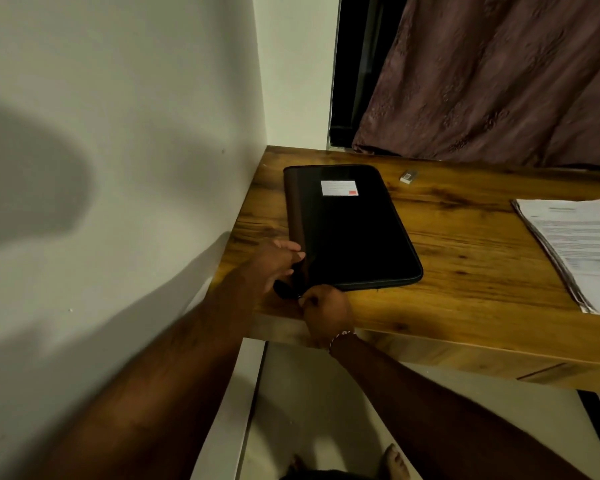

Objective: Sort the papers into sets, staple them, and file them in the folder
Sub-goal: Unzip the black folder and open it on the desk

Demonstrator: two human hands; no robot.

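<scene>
A black zip folder (354, 230) with a white label lies closed on the left end of the wooden table (465, 271). My left hand (278, 263) grips the folder's near left corner, thumb on top. Just right of it, my right hand (324, 308) pinches something small at the folder's near edge, likely the zip pull. A stack of printed papers (579, 251) lies at the table's right, partly cut off by the frame. A small white stapler-like object (408, 176) sits behind the folder.
A white wall (118, 168) runs along the table's left side. A dark reddish curtain (499, 74) hangs behind the table. Bare wood lies between the folder and the papers. My feet show on the pale floor below.
</scene>
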